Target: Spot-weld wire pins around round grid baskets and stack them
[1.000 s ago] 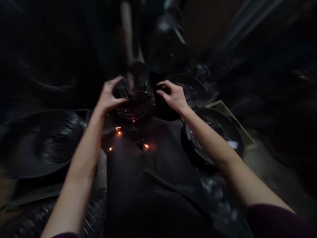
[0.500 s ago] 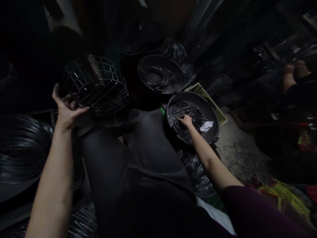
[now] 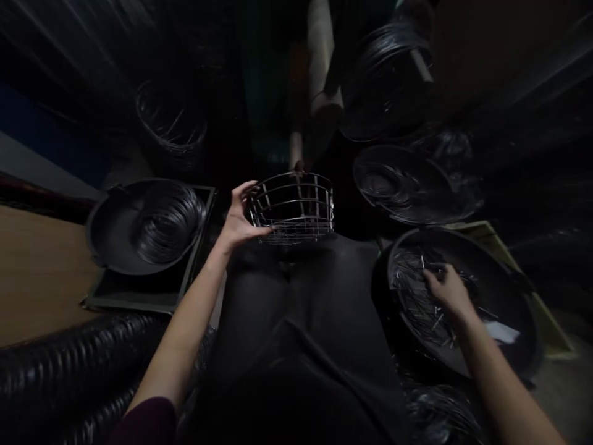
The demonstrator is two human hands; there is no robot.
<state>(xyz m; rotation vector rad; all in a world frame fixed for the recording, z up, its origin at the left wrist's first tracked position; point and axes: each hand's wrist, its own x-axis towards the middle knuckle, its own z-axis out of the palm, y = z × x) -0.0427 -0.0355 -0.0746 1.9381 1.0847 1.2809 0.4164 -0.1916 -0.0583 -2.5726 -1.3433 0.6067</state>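
Observation:
A round wire basket of shiny metal is in front of me, above my dark-covered lap. My left hand grips its left side, thumb along the lower front and fingers at the upper rim. On the right, a black basin contains a pile of short, thin metal wire pieces and a scrap of white paper. Above that pile is my right hand, its fingertips closed together. A short wire piece appears at the fingertips, though the dim light blurs it.
To the left, another black basin holds a coil of wire. A further basin with coiled wire stands behind the right one, beside a yellowish crate. A rod comes down behind the wire basket. Ribbed black coils lie at lower left.
My view has turned left, bringing the left basin into sight. My left hand's fingers now wrap the basket's side more closely. My right hand has lifted slightly from the wire pile.

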